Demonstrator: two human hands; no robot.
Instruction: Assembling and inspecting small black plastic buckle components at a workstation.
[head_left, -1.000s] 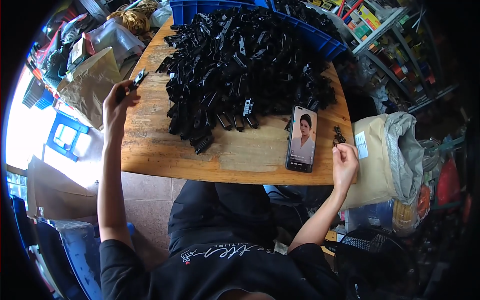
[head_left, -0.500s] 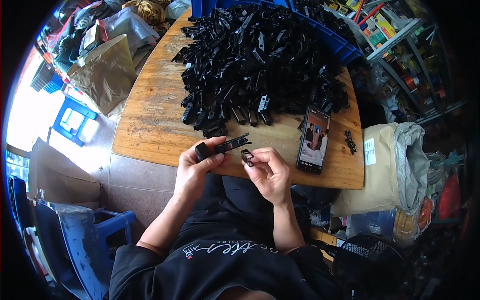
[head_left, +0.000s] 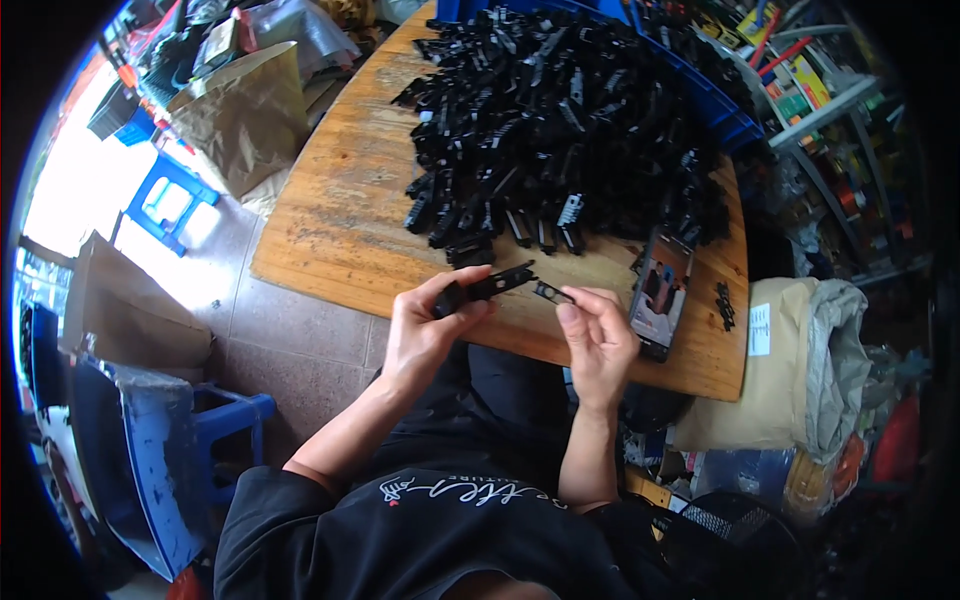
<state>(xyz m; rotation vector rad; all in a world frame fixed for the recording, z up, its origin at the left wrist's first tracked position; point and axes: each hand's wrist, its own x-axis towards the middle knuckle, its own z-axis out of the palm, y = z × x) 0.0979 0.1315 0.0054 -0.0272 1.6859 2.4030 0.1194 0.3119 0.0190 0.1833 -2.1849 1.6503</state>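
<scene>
Glossy heaped parts, scuffed wooden table.

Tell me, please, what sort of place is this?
It is probably a small, cluttered workshop: a big heap of black parts covers much of a wooden table, and a crowded grey rack stands to the right.

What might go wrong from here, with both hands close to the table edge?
1. The right hand pinches a small black openwork piece near one end; it might slip and drop.
2. The black phone with a lit screen lies near that hand and the brown wooden table's edge; a stray wrist might nudge it off.
3. The left hand holds a long black slotted part; the two parts might scrape if misaligned.
</scene>
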